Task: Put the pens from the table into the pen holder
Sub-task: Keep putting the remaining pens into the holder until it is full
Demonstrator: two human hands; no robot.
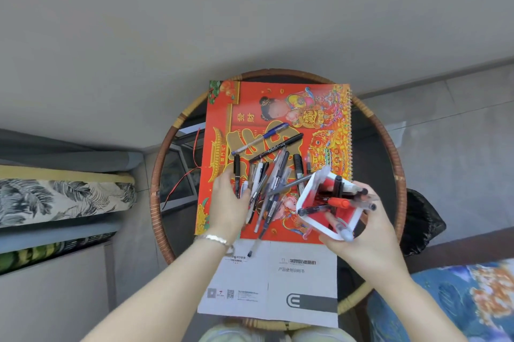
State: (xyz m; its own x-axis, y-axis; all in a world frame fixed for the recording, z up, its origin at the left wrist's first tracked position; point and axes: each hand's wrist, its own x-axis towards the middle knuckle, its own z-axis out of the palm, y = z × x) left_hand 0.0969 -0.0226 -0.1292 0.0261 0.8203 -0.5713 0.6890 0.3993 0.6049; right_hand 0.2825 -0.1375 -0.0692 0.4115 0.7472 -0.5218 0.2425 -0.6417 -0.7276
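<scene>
A white pen holder (308, 193) with a red inside is tilted above the table's right side, gripped by my right hand (364, 233). Several pens stick out of it, among them an orange-capped one (338, 202). A heap of loose pens (268, 183) lies on the red calendar (328, 124); a blue pen (261, 138) and a black marker (278, 147) lie farther back. My left hand (228, 202) rests on the heap's left edge, fingers curled around a black pen (237, 172) and a pale one.
The calendar and a white leaflet (278, 280) cover a round glass table with a rattan rim (155, 174). A red cord (183, 177) lies left of the calendar. A patterned cushion (55, 199) sits at left, a blue one (459, 300) at bottom right, a black bag (420, 224) at right.
</scene>
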